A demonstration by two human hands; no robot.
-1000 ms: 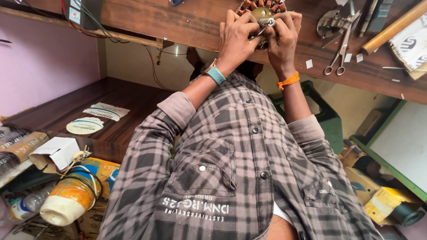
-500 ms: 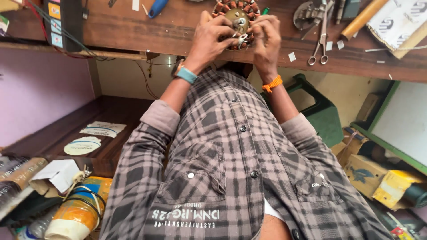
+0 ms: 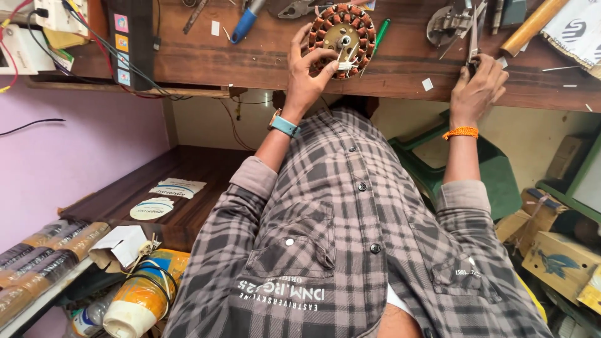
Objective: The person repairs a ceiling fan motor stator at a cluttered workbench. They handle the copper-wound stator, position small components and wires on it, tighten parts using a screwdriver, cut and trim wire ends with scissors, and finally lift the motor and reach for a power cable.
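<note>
The fan motor stator, a round core ringed with copper windings, lies flat on the wooden workbench, near the bench's front edge. The left hand rests against the stator's near rim, fingers curled and pinching a small bunch of white lead wires at the rim; the wrist carries a blue-strapped watch. The right hand is well apart from the stator, off to the side along the same bench edge, closed around the handles of a pair of scissors whose blades point away from the body; an orange band circles that wrist. Between the two hands, just beside the stator, a green pen lies on the bench. A blue-handled screwdriver lies on the other side of the stator, beyond the left hand. A green plastic chair stands beneath the bench, below the right forearm. The person wears a checked shirt.
</note>
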